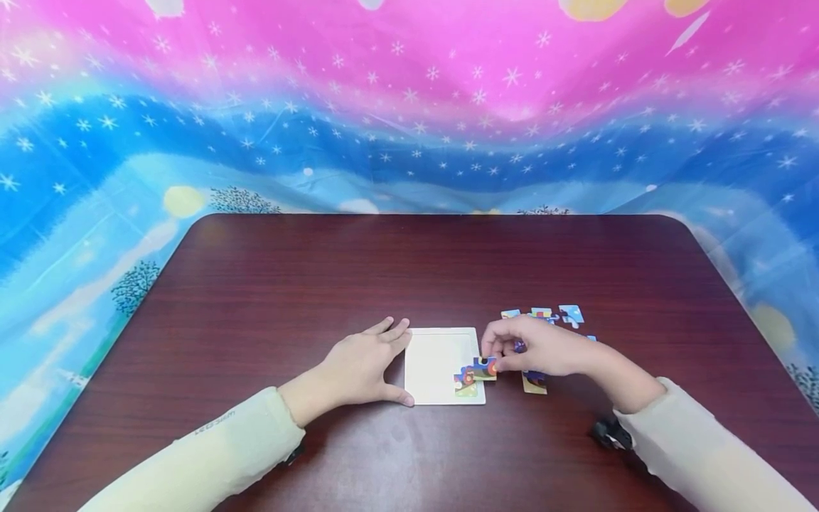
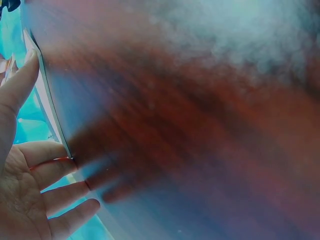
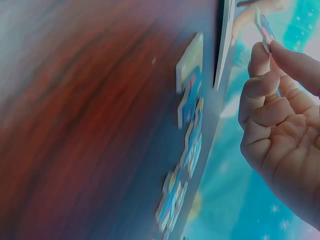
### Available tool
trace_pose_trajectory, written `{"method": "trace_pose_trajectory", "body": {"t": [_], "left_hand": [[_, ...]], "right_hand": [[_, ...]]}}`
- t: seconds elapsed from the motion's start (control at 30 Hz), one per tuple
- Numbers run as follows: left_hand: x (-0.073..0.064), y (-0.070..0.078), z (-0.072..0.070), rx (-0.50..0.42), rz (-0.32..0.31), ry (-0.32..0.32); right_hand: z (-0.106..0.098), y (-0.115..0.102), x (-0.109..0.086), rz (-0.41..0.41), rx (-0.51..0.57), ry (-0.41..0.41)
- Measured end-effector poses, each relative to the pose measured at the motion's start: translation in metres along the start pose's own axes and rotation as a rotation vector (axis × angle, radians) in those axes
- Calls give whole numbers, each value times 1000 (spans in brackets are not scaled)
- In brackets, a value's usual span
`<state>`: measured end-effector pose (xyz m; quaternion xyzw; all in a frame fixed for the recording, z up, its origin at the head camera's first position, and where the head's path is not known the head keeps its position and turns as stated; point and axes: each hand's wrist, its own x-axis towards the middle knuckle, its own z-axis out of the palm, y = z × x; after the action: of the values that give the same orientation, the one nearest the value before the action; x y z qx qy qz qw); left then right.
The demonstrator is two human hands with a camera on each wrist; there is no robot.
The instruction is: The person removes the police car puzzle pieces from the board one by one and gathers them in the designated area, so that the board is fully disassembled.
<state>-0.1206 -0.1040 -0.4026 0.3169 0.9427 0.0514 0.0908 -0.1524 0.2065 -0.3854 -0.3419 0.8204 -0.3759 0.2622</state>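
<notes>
Hands work at a dark red-brown wooden table [image 1: 256,299], seen from above. Between them lies a white square puzzle tray [image 1: 435,355]. The left hand [image 1: 361,370] rests flat on the table just left of the tray, fingers straight and relaxed, thumb touching the tray's near left corner and fingertips reaching its far left edge; it holds nothing. The right hand [image 1: 537,347] hovers at the tray's right edge, fingers curled, pinching a colourful puzzle piece [image 1: 484,368] between thumb and fingertips. The piece sits over the tray's near right corner, touching a second piece [image 1: 465,382] already lying there. Beneath the right hand, partly hidden, lies another piece with a yellow edge [image 1: 534,385]. Just beyond the right hand's knuckles, a small cluster of loose blue pieces [image 1: 569,314] rests on the table. Both arms wear pale cream sleeves [image 1: 211,455]. Beyond the table's far edge hangs a pink and blue cloth [image 1: 409,107] patterned with white stars.
</notes>
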Motion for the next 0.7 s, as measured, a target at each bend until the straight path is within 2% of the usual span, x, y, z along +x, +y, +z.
{"method": "trace_pose_trajectory", "body": {"t": [0.3,0.7], "left_hand": [[0,0,0,-4,0,-1],[0,-1,1,-41,-5,-18]], "right_hand": [[-12,12,-25,20,13,70],[-26,27,-60,-17,12,150]]}}
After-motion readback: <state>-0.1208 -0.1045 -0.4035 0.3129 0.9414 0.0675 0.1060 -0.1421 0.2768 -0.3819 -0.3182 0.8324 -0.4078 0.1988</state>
